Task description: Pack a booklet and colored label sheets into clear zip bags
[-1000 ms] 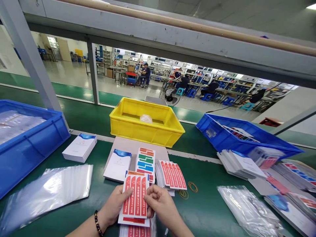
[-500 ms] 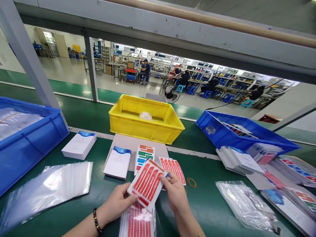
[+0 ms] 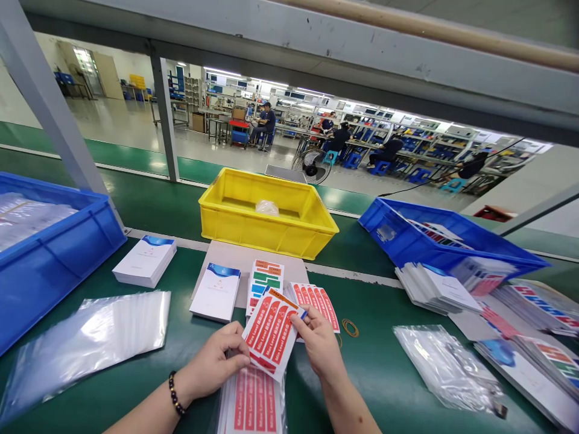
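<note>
My right hand (image 3: 319, 337) pinches the upper right edge of a small stack of label sheets (image 3: 274, 334), the top one printed with red "Max Level" and "Min Level" strips. Orange and blue edges show behind it. My left hand (image 3: 226, 355), a beaded bracelet on its wrist, is closed at the mouth of a clear plastic bag (image 3: 283, 410), beside the stack's lower left corner. The stack's bottom edge overlaps the bag's mouth; whether it is inside I cannot tell. Red label sheets (image 3: 256, 404) show through the bag, partly out of frame.
Beyond my hands are white booklets (image 3: 217, 295), coloured sheets (image 3: 266, 280), red sheets (image 3: 323, 304) and rubber bands (image 3: 350, 327). A yellow bin (image 3: 266, 232) stands behind. Blue bins (image 3: 58, 259) flank both sides, this one left. Clear bags (image 3: 99, 331) lie left, more bags (image 3: 446, 367) right.
The label sheets have shifted slightly right and turned a little more upright. My left thumb has slid off their face to the bag's mouth. My right hand still grips them.
</note>
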The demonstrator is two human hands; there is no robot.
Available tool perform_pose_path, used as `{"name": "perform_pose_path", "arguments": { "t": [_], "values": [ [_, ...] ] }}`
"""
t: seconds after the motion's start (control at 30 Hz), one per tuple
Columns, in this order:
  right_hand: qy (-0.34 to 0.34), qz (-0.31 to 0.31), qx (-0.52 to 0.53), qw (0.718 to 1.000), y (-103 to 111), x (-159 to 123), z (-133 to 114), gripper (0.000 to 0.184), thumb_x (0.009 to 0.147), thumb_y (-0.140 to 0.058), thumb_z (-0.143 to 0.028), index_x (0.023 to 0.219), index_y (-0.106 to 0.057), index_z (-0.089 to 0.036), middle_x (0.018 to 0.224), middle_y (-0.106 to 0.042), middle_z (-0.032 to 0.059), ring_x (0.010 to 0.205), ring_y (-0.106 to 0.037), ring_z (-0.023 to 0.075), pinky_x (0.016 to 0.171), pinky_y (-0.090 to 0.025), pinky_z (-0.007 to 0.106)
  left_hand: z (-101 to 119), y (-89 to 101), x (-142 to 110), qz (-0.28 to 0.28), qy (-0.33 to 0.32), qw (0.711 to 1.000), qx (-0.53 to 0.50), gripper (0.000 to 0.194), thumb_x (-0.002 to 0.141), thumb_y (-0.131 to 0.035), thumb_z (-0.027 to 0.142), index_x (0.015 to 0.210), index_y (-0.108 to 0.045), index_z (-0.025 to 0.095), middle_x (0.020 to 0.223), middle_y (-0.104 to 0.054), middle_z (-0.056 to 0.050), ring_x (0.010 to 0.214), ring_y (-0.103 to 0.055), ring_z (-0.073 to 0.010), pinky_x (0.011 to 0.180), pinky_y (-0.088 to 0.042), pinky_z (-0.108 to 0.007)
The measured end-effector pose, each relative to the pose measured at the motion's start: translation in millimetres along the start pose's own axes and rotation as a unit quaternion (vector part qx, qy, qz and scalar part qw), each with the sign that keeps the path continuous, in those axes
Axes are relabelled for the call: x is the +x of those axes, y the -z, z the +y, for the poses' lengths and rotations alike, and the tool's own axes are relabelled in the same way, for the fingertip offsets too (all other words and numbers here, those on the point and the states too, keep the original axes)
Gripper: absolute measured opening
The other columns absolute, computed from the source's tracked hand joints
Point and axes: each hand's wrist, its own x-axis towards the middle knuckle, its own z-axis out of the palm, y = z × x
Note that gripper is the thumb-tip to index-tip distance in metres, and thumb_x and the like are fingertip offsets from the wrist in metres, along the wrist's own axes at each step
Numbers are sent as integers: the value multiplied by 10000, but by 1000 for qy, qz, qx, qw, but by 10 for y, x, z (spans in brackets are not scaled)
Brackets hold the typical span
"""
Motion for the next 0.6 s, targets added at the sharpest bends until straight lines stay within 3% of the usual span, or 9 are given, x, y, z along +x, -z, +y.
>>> {"name": "perform_pose_path", "arguments": {
  "t": [0.13, 0.27, 0.5, 0.6],
  "values": [
    [-6, -28, -1, 1000, -12, -20, 7, 414, 673, -705, -471, 905, -477, -216, 703, -689, 10, 636, -668, 213, 573, -512, 312, -14, -21, 3, 4, -2, 999, -49, 211, 743, -597, 358, 671, -634, 164, 810, -483, -22, 794, -493, -180, 757, -395, -297],
    [-1, -15, -7, 1000, -6, -34, -22, 500, 689, -695, -460, 1043, -427, -231, 714, -681, 4, 644, -663, 209, 568, -496, 301, 1, -32, 2, 10, 5, 998, -59, 252, 753, -583, 388, 645, -605, 162, 793, -461, -15, 764, -480, -170, 714, -394, -287],
    [-2, -23, -45, 999, -1, -42, -79, 451, 646, -704, -486, 960, -504, -231, 547, -572, -60, 531, -596, 162, 516, -467, 264, -27, -54, -9, 2, -19, 999, -43, 202, 787, -544, 334, 681, -595, 170, 857, -480, -30, 824, -490, -185, 776, -396, -304],
    [11, 3, -66, 998, 21, -42, -78, 447, 656, -693, -486, 972, -510, -229, 529, -549, -64, 505, -565, 146, 489, -444, 244, -22, -60, -14, 12, -17, 999, -34, 187, 790, -532, 304, 667, -578, 170, 848, -460, -24, 811, -484, -178, 759, -396, -295]
  ]
}}
